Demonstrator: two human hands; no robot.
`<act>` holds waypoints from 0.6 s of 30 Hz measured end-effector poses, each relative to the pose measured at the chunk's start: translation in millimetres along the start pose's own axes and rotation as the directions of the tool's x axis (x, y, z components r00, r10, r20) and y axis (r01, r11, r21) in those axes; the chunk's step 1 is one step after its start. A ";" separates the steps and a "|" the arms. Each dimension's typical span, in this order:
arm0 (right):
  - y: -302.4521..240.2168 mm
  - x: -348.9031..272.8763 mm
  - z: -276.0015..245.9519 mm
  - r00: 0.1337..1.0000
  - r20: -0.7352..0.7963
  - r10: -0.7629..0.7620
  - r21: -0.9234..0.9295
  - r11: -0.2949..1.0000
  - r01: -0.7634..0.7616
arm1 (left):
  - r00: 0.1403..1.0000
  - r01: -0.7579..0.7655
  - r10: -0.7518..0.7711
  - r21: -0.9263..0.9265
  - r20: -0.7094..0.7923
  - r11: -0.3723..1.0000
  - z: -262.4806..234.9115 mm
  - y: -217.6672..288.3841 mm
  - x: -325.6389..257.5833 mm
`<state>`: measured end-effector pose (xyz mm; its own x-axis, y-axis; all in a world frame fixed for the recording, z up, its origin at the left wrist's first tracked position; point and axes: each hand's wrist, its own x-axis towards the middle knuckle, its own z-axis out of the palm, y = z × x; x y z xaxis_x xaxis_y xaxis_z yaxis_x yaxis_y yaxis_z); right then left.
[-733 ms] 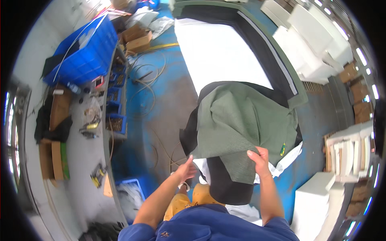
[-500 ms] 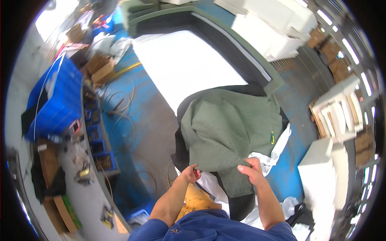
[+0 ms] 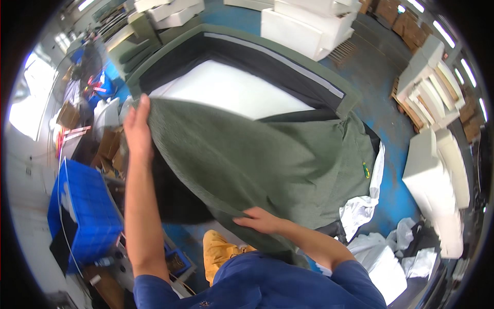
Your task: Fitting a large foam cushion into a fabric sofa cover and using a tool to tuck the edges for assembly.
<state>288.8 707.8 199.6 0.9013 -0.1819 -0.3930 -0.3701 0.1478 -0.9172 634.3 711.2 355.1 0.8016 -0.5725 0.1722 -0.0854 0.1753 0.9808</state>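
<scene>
A large green fabric cover (image 3: 267, 154) with a black underside hangs spread in front of me. My left hand (image 3: 137, 129) is raised high at the left and grips the cover's upper edge. My right hand (image 3: 260, 220) holds the cover's lower edge near my body, fingers curled over the hem. Behind the cover lies a white foam slab (image 3: 231, 90) inside a green and black frame-like cover (image 3: 288, 62) on the blue floor.
A blue plastic crate (image 3: 85, 211) stands at the left beside cardboard boxes (image 3: 108, 144). White foam blocks (image 3: 437, 170) are stacked at the right and at the back (image 3: 309, 20). Crumpled white plastic wrap (image 3: 381, 252) lies at the lower right. My yellow shoe (image 3: 218, 250) shows below.
My left hand has swung up and to the left with the cover's edge, so the cover is stretched wide. My head has turned, shifting the view leftward.
</scene>
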 end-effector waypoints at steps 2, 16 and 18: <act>-17.7 69.4 17.2 0.965 -0.170 -0.198 0.076 0.974 0.213 | 0.974 -0.163 0.160 0.000 0.160 0.987 10.5 39.6 50.2; -139.7 353.2 -33.1 0.729 -0.597 -0.336 -0.229 0.942 0.246 | 0.780 -0.475 0.290 0.224 0.554 0.851 29.0 -40.3 340.2; -144.8 365.4 -39.3 0.530 -0.788 -0.313 -0.083 0.907 0.412 | 0.640 -0.656 0.298 0.301 0.709 0.692 38.4 -48.3 315.1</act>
<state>662.9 581.7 186.2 0.4164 -0.9088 0.0270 0.0170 -0.0220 -0.9996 868.4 491.6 365.5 0.0678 -0.8817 0.4670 -0.7634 0.2555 0.5932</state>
